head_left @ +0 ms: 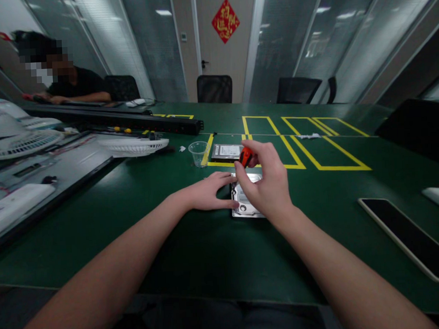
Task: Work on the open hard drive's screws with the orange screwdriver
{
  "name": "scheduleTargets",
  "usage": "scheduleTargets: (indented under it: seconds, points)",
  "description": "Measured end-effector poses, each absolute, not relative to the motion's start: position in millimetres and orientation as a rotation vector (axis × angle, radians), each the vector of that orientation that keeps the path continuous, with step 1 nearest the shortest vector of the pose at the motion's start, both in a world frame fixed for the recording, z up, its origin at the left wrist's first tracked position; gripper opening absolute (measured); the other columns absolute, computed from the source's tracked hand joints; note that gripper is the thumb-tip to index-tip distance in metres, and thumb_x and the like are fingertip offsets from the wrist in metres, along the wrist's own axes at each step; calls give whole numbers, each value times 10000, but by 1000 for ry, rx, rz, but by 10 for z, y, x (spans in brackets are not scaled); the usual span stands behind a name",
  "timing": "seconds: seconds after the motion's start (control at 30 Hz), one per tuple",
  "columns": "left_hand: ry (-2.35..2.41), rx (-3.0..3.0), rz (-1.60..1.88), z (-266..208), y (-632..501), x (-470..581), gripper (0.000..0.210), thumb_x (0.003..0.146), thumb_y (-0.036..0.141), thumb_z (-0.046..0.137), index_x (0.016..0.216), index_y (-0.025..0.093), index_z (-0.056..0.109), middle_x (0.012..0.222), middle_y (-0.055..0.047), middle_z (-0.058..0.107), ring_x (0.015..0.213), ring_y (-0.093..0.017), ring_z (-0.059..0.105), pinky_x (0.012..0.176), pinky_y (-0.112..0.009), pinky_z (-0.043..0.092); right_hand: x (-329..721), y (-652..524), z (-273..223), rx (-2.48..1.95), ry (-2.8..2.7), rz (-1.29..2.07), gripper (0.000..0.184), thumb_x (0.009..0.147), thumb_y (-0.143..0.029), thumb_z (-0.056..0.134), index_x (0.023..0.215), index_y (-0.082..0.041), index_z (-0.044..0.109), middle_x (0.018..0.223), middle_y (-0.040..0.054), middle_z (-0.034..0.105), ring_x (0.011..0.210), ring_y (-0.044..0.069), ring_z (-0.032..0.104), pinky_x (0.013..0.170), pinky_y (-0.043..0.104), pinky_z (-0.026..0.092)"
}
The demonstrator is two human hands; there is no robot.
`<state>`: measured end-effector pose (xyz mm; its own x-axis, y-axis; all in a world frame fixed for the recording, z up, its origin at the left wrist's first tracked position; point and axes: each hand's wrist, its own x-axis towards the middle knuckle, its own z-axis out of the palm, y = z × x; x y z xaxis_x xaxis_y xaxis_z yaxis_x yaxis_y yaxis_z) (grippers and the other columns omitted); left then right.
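Head view: clear cup, left of centre; contents not discernible. Hard drive lies just below centre, beneath the fingers. Left hand: fingers apart, thumb at drive's left edge. Right hand: fingers clamped on red-black screwdriver. Second drive's white label unreadable; red sign, upper centre, bears gold characters.

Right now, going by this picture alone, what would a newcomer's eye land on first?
Probably the red-and-black tool handle in the right hand, held over a silvery hard drive near the middle of the view, with the left hand spread at the drive's left edge. Next, the red diamond sign high on the door at the back, and the bright yellow tape outlines on the green table.
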<state>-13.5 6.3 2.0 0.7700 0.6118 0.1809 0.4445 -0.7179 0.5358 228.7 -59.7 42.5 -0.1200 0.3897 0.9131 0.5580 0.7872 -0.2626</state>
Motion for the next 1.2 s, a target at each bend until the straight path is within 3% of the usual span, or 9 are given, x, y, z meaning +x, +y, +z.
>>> scheduleTargets:
  seconds: [0.3,0.53,0.83,1.1,1.2]
  points:
    - [803,2452,426,32,53,-135,1009,1088,855,935,1904,330,655,1999,-171,618,1896,-507,528,1571,-722,450,2301,-590,415,-765,-1777,-160,500,1175,-177,682,1657,-306,708,1399,110,828,1193,310,821,1036,521,768]
    - [801,2447,412,28,62,-147,1035,1088,882,917,1898,294,652,2012,-201,597,1909,-518,507,1594,-755,406,2322,-584,415,-825,-1728,-198,431,1166,-244,791,1587,-337,781,1308,68,780,1053,261,789,957,465,761]
    - [825,2412,398,19,61,-128,1059,1064,885,934,1905,307,649,2035,-211,558,1926,-531,484,1592,-778,406,2291,-579,394,-740,-1746,-156,520,1171,-145,676,1667,-297,708,1436,116,865,1241,319,854,1082,543,783]
    - [839,2428,388,49,45,-123,1064,1075,872,927,1906,270,643,2035,-227,556,1927,-526,486,1594,-754,415,2305,-585,417,-785,-1723,-221,400,1182,-218,778,1571,-312,793,1336,86,821,1111,274,825,978,467,766]
    - [833,2429,375,63,38,-124,1065,1084,841,935,1923,263,624,2040,-229,548,1932,-517,478,1609,-740,390,2307,-589,424,-810,-1726,-224,432,1176,-206,752,1596,-301,784,1347,95,836,1132,285,830,1013,493,770]
